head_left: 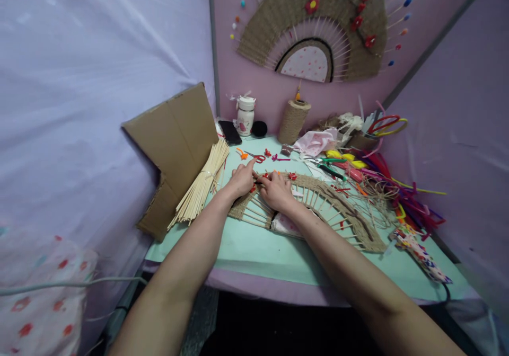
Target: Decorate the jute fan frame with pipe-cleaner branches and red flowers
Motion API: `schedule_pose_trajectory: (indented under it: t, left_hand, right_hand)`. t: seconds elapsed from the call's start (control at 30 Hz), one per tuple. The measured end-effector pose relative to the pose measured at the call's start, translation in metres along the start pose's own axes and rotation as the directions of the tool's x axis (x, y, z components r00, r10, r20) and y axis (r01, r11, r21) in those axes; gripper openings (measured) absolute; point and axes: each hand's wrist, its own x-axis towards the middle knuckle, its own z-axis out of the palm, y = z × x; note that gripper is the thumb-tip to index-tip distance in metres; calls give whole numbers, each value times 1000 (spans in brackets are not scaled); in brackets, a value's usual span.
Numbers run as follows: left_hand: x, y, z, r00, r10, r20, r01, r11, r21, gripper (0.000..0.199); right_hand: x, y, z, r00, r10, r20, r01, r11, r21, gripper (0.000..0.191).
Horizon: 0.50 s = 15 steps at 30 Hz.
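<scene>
A fan (330, 194) of twine woven over thin sticks lies on the table, with small red flowers (293, 176) along its upper band and a pink-white half-round centre (284, 223). Over its upper left part, my left hand (240, 180) is bent, fingers closing near a red flower and a dark strip. My right hand (277, 190) meets it from the right, fingertips pressed together at the same spot. What the fingertips hold is too small and partly hidden to name. Red-handled scissors (259, 159) lie just beyond my hands.
Left of the fan are a bundle of sticks (202, 184) and leaning cardboard (175, 144). Behind stand a white bottle (245, 116) and a twine spool (293, 123). Green-handled pliers (332, 168), pipe cleaners (417, 207) and a glue gun (423, 255) lie right. A finished fan (274, 33) hangs behind.
</scene>
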Motion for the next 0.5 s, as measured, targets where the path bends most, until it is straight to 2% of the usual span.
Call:
schedule_pose_trajectory:
  t: [0.13,0.27,0.5]
  left_hand:
    - [-1,1,-6,994,-1,-108,-3,999,-33,74]
    - [0,-1,-9,970,-45,-238,38,999,-32,69]
    - [1,-3,-8,960,-57,-276,48,998,-40,65]
  right_hand:
    - [0,0,1,1000,0,-11,0,1000,10,41]
    - [0,0,3,1000,-6,-19,7,1000,16,41]
    - [0,1,2,1000,-4,-11,4,1000,16,42]
